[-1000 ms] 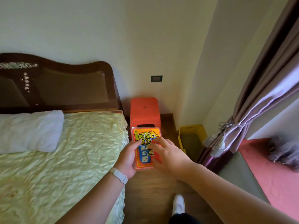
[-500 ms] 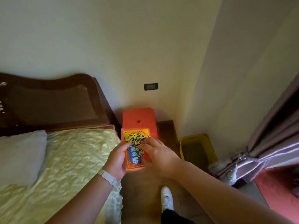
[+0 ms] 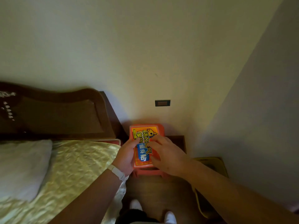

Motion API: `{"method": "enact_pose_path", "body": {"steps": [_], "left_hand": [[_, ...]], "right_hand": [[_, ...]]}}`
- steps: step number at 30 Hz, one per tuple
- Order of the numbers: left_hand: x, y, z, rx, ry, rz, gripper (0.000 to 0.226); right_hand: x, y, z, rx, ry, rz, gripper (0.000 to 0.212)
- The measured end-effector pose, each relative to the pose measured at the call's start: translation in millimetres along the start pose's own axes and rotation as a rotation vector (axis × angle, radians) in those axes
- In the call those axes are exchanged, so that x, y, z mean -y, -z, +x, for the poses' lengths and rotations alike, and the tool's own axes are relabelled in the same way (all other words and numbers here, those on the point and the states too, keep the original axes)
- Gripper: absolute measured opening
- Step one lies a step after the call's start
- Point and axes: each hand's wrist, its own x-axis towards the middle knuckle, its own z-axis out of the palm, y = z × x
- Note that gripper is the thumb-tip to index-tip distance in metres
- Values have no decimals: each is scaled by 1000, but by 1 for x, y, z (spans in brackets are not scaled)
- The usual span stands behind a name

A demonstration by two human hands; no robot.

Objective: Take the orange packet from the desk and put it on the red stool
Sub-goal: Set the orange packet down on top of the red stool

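Over the red stool [image 3: 161, 129], both hands [image 3: 146, 155] grip a glossy flat orange packet [image 3: 144, 148]

Packet reaches the stool

The orange packet [image 3: 144, 147], earlier held in front of the red stool [image 3: 160, 126], now covers its seat; both hands have moved forward with it.
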Motion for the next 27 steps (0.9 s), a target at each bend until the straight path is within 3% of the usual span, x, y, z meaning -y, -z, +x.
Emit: {"method": "enact_pose_path", "body": {"steps": [7, 12, 15, 20, 23, 27], "left_hand": [[-26, 22, 60, 11, 41, -10, 28], [-51, 55, 127, -14, 64, 66, 30], [-69, 85, 168, -23, 130, 62, 26], [-91, 130, 234, 3, 243, 57, 30], [-101, 144, 259, 19, 278, 86, 27], [-102, 153, 286, 21, 326, 93, 27]], "right_hand": [[-15, -19, 59, 57, -19, -11, 43], [-25, -43, 117, 155, -151, -12, 52], [-29, -62, 150, 215, -278, 28, 55], [-44, -96, 206, 296, -546, 168, 43], [-51, -111, 232, 241, -771, 361, 29], [-73, -137, 255, 120, -1010, 565, 35]]}}
